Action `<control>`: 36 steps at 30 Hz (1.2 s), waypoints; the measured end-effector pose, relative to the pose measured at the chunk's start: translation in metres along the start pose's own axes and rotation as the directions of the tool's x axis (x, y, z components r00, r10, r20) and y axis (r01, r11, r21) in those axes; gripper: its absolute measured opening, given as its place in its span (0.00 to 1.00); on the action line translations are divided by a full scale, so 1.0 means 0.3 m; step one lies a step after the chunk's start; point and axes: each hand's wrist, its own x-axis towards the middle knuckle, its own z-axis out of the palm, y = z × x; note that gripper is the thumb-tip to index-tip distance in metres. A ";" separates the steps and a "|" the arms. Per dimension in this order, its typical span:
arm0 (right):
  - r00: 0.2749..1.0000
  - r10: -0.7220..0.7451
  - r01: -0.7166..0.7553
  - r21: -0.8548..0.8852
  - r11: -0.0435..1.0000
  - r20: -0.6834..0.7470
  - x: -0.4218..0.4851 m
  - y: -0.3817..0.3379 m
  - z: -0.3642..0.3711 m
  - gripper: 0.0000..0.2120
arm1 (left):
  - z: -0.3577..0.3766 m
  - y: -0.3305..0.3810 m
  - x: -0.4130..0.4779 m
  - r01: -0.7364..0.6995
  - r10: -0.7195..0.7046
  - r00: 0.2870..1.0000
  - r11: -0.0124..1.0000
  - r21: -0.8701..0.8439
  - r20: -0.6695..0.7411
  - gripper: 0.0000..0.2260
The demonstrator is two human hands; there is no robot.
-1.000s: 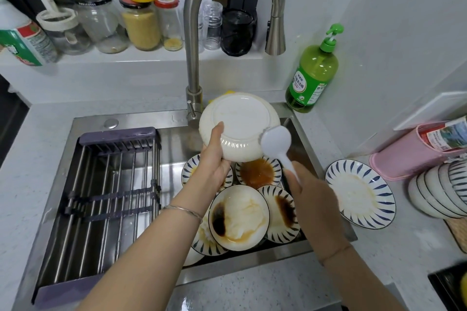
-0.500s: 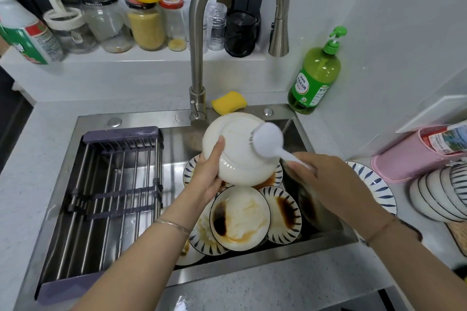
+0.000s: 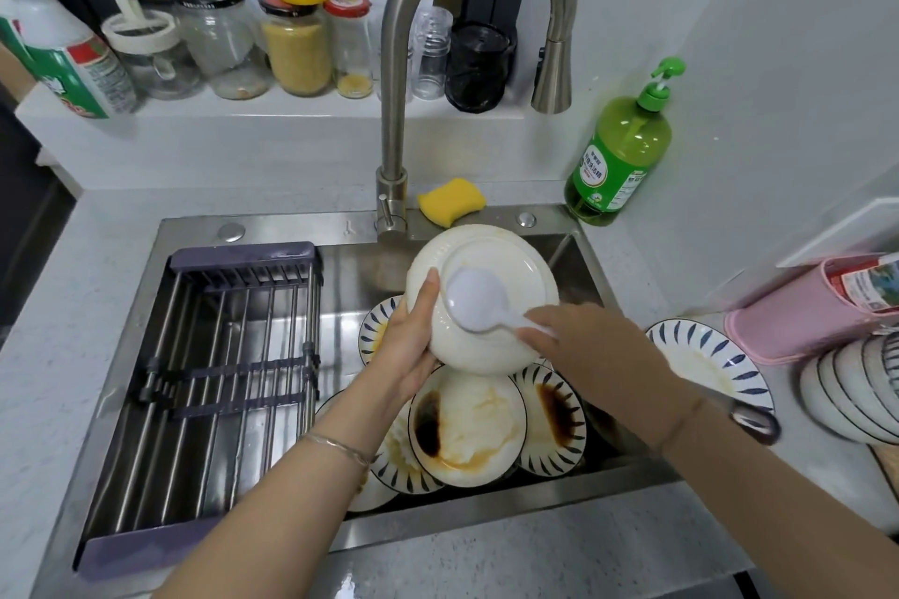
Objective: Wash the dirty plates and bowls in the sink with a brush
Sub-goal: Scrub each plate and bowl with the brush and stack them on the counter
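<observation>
Presently the cream-white glazed ceramic bowl [image 3: 511, 268] is held tilted above the stainless steel sink [image 3: 272, 231]. Its underside is turned toward the camera, over a pile of sauce-stained blue-rimmed plates [image 3: 467, 433]. It is gripped at its left edge by the left hand [image 3: 408, 350], thumb laid across the outer wall, fingers hidden behind. The white round-headed plastic brush [image 3: 474, 302] is set against the base, its handle pinched in the curled fingers of the right hand [image 3: 584, 345]. The bowl is judged stiff, fairly heavy, breakable and slick when wet (no suds can be made out). A firm hold across the rim, thumb outside and fingers inside, is therefore called for, since a slip would be met by the crockery below.
</observation>
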 end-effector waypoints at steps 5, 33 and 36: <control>0.990 -0.044 0.026 -0.138 0.990 -0.134 0.052 0.041 -0.017 0.14 | 0.008 -0.005 -0.001 0.037 -0.037 0.999 0.999 0.002 0.011 0.19; 0.995 0.042 -0.052 -0.110 0.993 -0.088 0.040 0.117 0.021 0.16 | -0.011 -0.038 0.024 0.056 -0.056 0.998 0.998 0.008 -0.030 0.23; 0.998 -0.059 0.060 -0.026 0.998 0.014 -0.022 0.061 0.040 0.17 | -0.015 -0.035 0.026 0.045 -0.045 0.997 0.999 0.004 -0.066 0.20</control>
